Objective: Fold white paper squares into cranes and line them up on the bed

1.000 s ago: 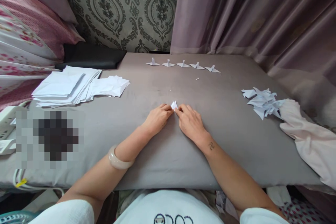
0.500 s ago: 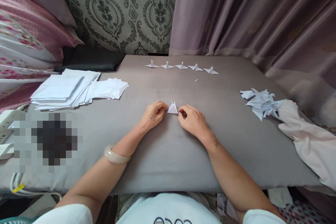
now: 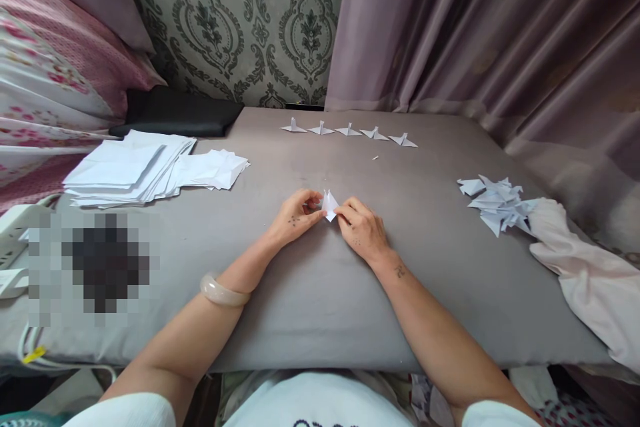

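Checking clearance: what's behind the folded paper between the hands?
Behind the folded paper, small white scraps and a row of five folded pieces sit on gray cloth. What the paper covers can't be seen.

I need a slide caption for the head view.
Left hand and right hand touch a folded white paper before five paper figures.

A grey cloth-covered table (image 3: pixel 300 327) stood before me. Along its far side sat a row of five small white folded-paper figures (image 3: pixel 349 131). Leftward I saw a stack of flat white paper sheets (image 3: pixel 113 167), smaller creased white papers (image 3: pixel 215 168) touching it; rightward, a heap of pointed white folded-paper pieces (image 3: pixel 504 204) beside a crumpled pale-pink cloth (image 3: pixel 590 273).
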A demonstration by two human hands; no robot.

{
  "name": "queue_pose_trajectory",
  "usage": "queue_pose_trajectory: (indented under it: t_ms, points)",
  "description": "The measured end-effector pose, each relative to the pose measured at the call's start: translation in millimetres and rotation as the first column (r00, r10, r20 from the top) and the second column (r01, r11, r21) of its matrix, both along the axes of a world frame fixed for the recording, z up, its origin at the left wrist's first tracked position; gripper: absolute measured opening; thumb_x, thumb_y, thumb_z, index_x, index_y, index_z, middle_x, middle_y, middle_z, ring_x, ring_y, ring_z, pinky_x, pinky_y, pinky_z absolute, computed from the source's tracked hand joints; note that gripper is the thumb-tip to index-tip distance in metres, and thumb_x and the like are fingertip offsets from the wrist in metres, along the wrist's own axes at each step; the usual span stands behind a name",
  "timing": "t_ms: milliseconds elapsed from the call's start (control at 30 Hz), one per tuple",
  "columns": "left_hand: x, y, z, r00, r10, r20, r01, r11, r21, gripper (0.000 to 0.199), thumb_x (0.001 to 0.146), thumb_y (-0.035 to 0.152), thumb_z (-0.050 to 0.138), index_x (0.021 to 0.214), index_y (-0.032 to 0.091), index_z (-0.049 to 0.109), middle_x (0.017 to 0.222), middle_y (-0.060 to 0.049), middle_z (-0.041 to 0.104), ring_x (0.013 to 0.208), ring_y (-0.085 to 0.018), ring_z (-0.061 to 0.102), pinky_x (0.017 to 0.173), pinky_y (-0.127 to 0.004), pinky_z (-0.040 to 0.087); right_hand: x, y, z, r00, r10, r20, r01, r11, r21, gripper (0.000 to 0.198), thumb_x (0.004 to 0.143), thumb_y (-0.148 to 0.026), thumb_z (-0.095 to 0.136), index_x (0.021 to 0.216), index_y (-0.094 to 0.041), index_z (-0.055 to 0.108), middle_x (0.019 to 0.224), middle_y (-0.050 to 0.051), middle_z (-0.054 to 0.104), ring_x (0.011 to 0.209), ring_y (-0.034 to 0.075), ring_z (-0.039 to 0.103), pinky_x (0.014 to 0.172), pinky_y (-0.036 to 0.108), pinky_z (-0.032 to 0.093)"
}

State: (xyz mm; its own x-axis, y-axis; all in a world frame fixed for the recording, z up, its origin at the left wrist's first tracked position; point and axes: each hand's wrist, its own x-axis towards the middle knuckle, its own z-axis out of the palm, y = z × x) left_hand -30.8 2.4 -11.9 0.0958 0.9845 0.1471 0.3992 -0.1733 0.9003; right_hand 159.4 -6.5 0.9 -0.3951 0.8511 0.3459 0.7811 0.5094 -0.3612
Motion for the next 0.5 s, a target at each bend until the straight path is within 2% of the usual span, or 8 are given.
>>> queue_pose_trajectory:
  t_ms: [133, 233, 367, 500]
  points:
    - [-0.9, 3.6, -4.7, 0.999, -0.016, -0.028, 0.017, 0.999, 0.04, 0.031, 0.074, 0.03, 0.07, 0.101, 0.017, 0.061, 0.09, -0.004, 0.058, 0.079, -0.013, 0.054, 0.069, -0.025, 0.046, 0.9, -1.6, 2.3, 0.994, 0.058, 0.088, -0.057, 0.998, -0.013, 0.026, 0.085, -0.012, 0.047, 0.09, -0.024, 0.069, 0.092, 0.004, 0.064, 0.087, 0.018, 0.057, 0.074, 0.029, 0.04]
    - [-0.6, 3.7, -3.7, 0.998, -0.025, -0.065, 0.028, 0.998, 0.05, 0.031, 0.075, 0.028, 0.07, 0.103, 0.018, 0.06, 0.089, -0.004, 0.057, 0.077, -0.013, 0.053, 0.068, -0.025, 0.046, 2.3, -3.4, 5.9, 0.996, 0.062, 0.057, -0.058, 0.997, -0.06, 0.022, 0.081, -0.012, 0.048, 0.086, -0.023, 0.067, 0.094, 0.004, 0.065, 0.089, 0.018, 0.057, 0.075, 0.029, 0.04]
    - [2.7, 0.0, 4.5, 0.98, -0.059, -0.188, 0.081, 0.991, 0.111, 0.023, 0.077, 0.021, 0.065, 0.1, 0.02, 0.062, 0.094, -0.004, 0.056, 0.079, -0.013, 0.054, 0.072, -0.026, 0.046, 2.2, -1.8, 6.6, 0.998, -0.033, -0.052, 0.026, 0.99, -0.136, 0.011, 0.08, -0.018, 0.052, 0.088, -0.022, 0.059, 0.089, 0.002, 0.065, 0.082, 0.017, 0.058, 0.068, 0.028, 0.04]
    - [5.2, -2.4, 7.9, 0.957, -0.083, -0.279, 0.127, 0.981, 0.144, 0.019, 0.08, 0.017, 0.06, 0.097, 0.02, 0.064, 0.097, -0.004, 0.056, 0.078, -0.013, 0.056, 0.073, -0.026, 0.047, 1.0, 1.7, 4.2, 0.986, -0.102, -0.131, 0.073, 0.975, -0.21, 0.025, 0.079, -0.023, 0.058, 0.104, -0.024, 0.053, 0.088, 0.0, 0.065, 0.077, 0.016, 0.059, 0.065, 0.027, 0.039]
